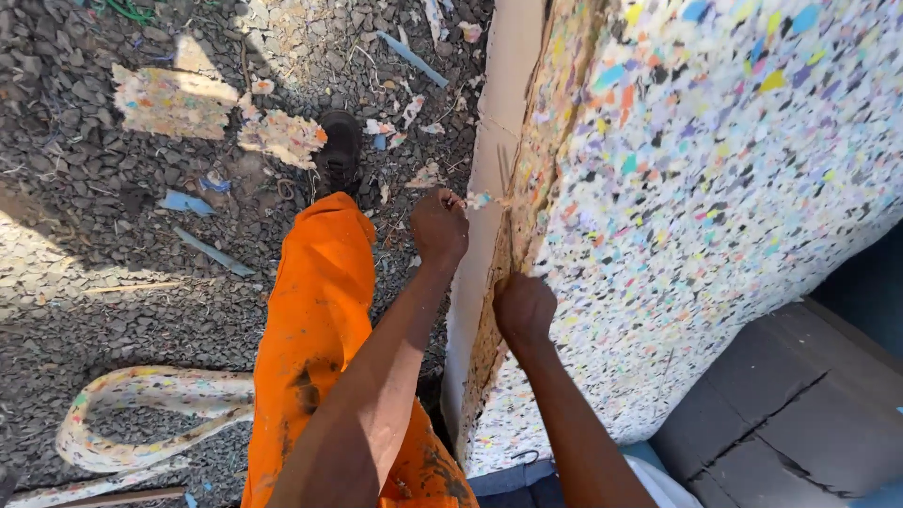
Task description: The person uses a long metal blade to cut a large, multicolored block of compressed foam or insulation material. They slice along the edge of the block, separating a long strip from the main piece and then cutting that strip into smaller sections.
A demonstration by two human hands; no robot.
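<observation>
Evidently I'm watching the left hand (439, 226) closing on a foam scrap (480, 199) while the right hand (524, 309) is gripping the upright foam slab's (715, 188) edge, its pale skin (499, 122) only partly peeling away, most remaining attached.

Foam slab (715, 188) cut off at top and right edges; right hand (523, 309) fingers hidden behind slab edge.

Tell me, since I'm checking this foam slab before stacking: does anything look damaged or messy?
Yes. The foam slab's edge is ragged where the left hand and right hand grip it, and torn foam scraps litter the gravel.
</observation>
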